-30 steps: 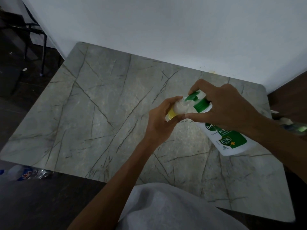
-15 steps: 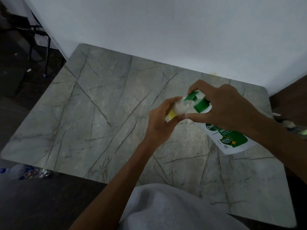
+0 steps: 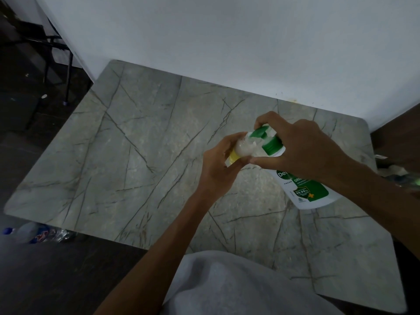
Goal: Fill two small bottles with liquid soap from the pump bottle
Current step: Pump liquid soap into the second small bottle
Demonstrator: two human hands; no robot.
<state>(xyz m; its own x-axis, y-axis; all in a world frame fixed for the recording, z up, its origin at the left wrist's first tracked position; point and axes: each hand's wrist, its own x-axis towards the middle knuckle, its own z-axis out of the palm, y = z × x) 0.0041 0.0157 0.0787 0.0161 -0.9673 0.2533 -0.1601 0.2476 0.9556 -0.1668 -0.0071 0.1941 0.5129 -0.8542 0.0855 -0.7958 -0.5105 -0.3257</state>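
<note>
Wall [image 3: 227, 42] behind table [image 3: 136, 155], bottle [image 3: 34, 233] on floor [image 3: 56, 273], right hand [image 3: 302, 151] over pump [image 3: 260, 133]

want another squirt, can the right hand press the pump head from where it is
Probably yes: the right hand sits over the green pump head, fingers curled round it, nothing between. The left hand holds the small bottle up to it.

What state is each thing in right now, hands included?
small bottle: uncapped, mouth held against the pump head; fill level unclear.
pump bottle: standing on the table.
left hand: grips the small bottle.
right hand: fingers curled over the pump head.
plastic bottle: crumpled, lying on the floor.
</note>
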